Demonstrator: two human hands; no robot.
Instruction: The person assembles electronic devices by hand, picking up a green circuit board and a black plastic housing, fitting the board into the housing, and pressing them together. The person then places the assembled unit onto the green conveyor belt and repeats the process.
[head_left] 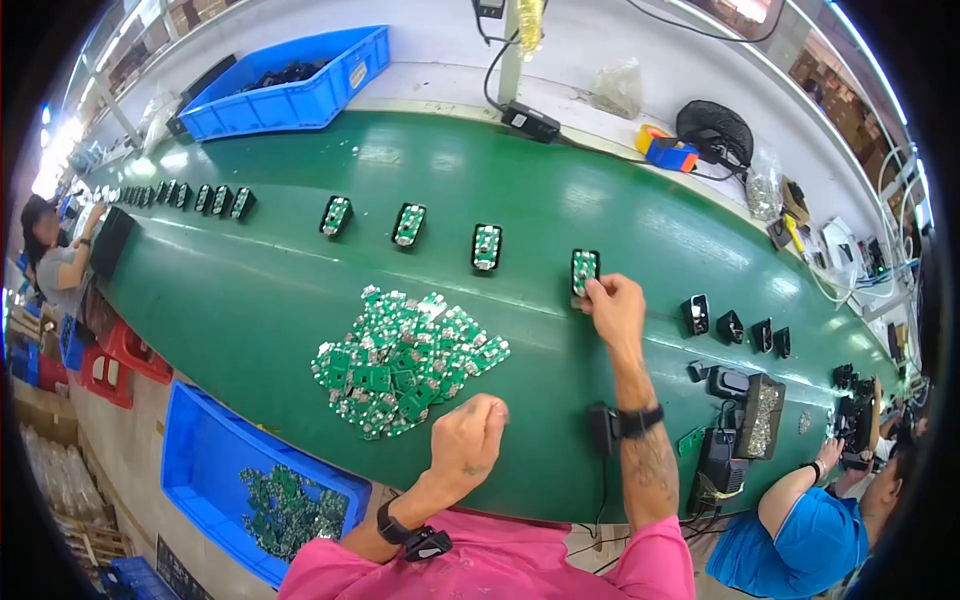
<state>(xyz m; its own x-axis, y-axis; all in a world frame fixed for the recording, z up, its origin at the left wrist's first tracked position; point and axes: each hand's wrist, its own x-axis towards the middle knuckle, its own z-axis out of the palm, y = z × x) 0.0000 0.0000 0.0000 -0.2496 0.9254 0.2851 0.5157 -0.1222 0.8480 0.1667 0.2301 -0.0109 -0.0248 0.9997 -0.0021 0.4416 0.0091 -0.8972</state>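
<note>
My right hand (617, 303) grips the near end of a small black plastic case (597, 262), its thumb at the green circuit board (584, 268) seated inside. My left hand (468, 440) is closed in a fist near the front edge of the table; whatever its fingers may hold is hidden. Beyond and left of that fist spreads a heap of loose green circuit boards (385, 365). To the left of my right hand stand more cases with boards in them, the nearest being a filled case (487, 248). Right of it are several cases without a visible board, including an open black case (696, 315).
A blue crate (290, 118) holding dark parts stands at the back left. Below the table's left edge is a blue bin (190, 445) of boards. Power adapters and a box of small parts (762, 415) lie at right. Co-workers sit at both ends of the green table (250, 290).
</note>
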